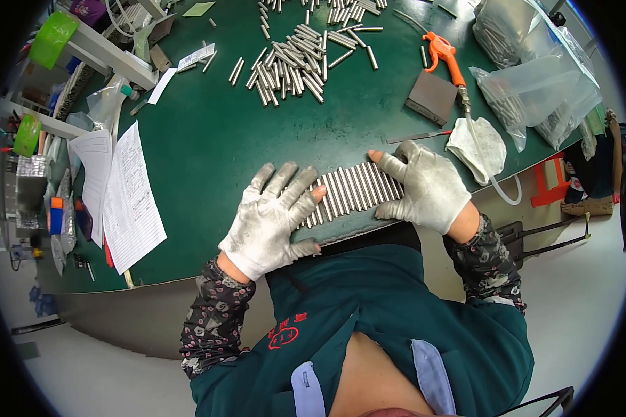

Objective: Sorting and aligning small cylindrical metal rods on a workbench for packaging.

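Green matting is covering the workbench (209, 139), where a row of metal rods (351, 189) is lying side by side at the near edge. Both gloved hands are bracketing it, likely squaring the ends: left hand (271, 219) flat, fingers spread, right hand (428, 187) open against the row's end, gripping nothing. Loose rods (292, 66), an orange air gun (444, 55), plastic bags (535, 76) and paper sheets (129, 201) are lying beyond.

White fingertipless gloves — patterned sleeves, teal jacket

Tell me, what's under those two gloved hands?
A tidy row of metal rods lies side by side on the green table. The left hand covers the row's left end, the right hand its right end, so those rods are hidden.
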Demonstrator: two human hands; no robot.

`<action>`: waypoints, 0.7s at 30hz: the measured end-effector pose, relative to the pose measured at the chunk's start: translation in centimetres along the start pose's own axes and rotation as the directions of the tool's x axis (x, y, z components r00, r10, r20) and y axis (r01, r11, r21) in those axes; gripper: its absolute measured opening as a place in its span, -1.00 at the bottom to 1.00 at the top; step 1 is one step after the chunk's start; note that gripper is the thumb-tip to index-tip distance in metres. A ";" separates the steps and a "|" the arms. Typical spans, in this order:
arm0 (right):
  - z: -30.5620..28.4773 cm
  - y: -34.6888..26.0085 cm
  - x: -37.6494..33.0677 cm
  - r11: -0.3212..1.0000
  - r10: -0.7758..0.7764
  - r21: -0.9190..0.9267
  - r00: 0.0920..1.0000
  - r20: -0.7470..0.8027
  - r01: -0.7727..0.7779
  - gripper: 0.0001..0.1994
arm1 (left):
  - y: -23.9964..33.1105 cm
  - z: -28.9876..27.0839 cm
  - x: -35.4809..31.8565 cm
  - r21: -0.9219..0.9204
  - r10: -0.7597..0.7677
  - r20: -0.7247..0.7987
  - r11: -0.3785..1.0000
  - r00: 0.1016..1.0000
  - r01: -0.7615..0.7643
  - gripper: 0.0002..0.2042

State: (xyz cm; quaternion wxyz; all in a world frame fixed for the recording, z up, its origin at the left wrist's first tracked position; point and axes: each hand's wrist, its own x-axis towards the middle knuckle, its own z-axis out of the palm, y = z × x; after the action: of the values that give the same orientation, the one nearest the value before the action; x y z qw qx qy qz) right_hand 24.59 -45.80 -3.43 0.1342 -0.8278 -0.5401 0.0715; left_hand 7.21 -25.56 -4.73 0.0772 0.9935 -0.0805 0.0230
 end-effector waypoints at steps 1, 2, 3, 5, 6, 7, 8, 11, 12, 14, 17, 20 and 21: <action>0.1 0.3 -0.1 1.000 -0.004 0.004 1.000 0.000 0.004 -0.23 | -0.2 -0.2 -0.4 0.004 0.001 0.014 1.000 1.000 -0.001 -0.22; 0.2 0.4 -0.2 0.994 -0.105 -0.041 0.992 -0.074 0.102 -0.23 | -0.5 -0.3 -1.0 0.005 -0.003 0.015 1.000 1.000 0.003 -0.22; 0.4 0.6 -0.2 0.976 -0.209 -0.091 0.968 -0.142 0.197 -0.23 | -0.8 -0.2 -1.6 0.012 0.000 0.007 1.000 1.000 0.000 -0.22; 1.0 0.7 0.2 0.952 -0.303 -0.089 0.943 -0.136 0.293 -0.24 | -1.6 0.0 -2.6 0.006 0.003 0.000 1.000 1.000 -0.003 -0.21; 1.3 0.7 0.4 0.920 -0.391 -0.091 0.911 -0.131 0.382 -0.24 | -1.6 0.0 -2.8 0.011 -0.011 0.003 1.000 1.000 0.011 -0.21; 1.9 0.5 0.3 0.914 -0.404 -0.080 0.909 -0.099 0.397 -0.23 | -1.6 -0.1 -3.0 -0.051 -0.016 -0.051 0.999 0.999 0.013 -0.20; 2.0 0.3 0.4 0.905 -0.425 -0.072 0.900 -0.100 0.420 -0.23 | -1.5 -0.2 -3.3 -0.109 -0.033 -0.107 0.994 0.994 0.021 -0.18; 1.5 -0.6 0.1 0.923 -0.372 -0.125 0.927 -0.047 0.364 -0.21 | -1.6 0.4 -4.6 -0.122 -0.071 -0.264 0.992 0.962 0.039 -0.19; 1.5 -0.6 -0.2 0.917 -0.391 -0.119 0.917 -0.085 0.380 -0.21 | -1.6 0.4 -4.9 -0.112 -0.076 -0.328 0.993 0.942 0.041 -0.20; 1.2 -1.4 -0.9 0.897 -0.440 -0.086 0.894 -0.084 0.434 -0.21 | -1.0 0.2 -6.1 -0.094 -0.099 -0.363 0.993 0.926 0.069 -0.28; 1.5 -4.2 -1.4 0.850 -0.523 0.095 0.852 0.036 0.518 -0.25 | -0.2 0.6 -7.5 -0.052 -0.138 -0.406 0.990 0.904 0.128 -0.44; 2.9 -6.1 -1.0 0.798 -0.598 0.148 0.798 0.072 0.585 -0.29 | -0.2 0.5 -8.1 -0.028 -0.191 -0.334 0.981 0.923 0.193 -0.45; 3.2 -6.6 -0.7 0.802 -0.594 0.134 0.800 0.081 0.582 -0.29 | -0.3 0.5 -8.2 -0.056 -0.199 -0.354 0.980 0.914 0.192 -0.45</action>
State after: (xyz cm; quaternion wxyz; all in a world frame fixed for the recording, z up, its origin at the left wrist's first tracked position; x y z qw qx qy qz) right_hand 17.71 -43.50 -4.49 0.1597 -0.6053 -0.7730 0.1027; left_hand -0.76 -24.07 -5.70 0.1024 0.9748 0.0344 0.1950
